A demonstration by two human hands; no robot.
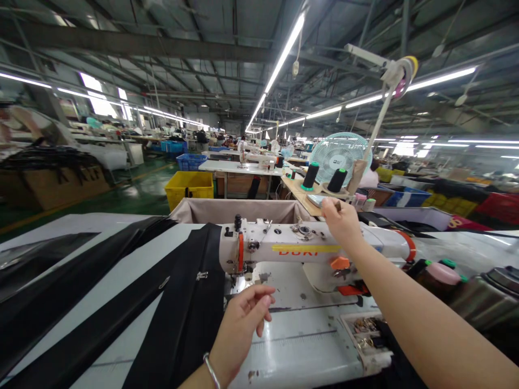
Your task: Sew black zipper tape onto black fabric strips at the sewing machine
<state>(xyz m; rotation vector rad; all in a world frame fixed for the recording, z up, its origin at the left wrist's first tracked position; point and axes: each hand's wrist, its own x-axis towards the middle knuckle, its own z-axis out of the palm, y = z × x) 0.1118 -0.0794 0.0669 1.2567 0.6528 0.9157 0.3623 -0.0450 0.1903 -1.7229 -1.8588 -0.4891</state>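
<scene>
Red letters (298,253) on the machine (263,253), partly covered by a yellow strip (306,248), seem to read "DUKI"; the fan's (320,152) label (337,161) is illegible.

I sit in a sewing workshop, a large factory hall by the look of it: a sewing machine (292,248) stands on the table (300,356) before me, with long black pieces of material (186,308) beside it and cones of black thread (310,175) behind. Beyond it I see a second machine (259,160) on a white table (235,167), and rows of work places running far back under strip lights (285,54) and a steel-beamed roof (170,48), with a yellow bin (188,186) on the green floor (135,192)
</scene>
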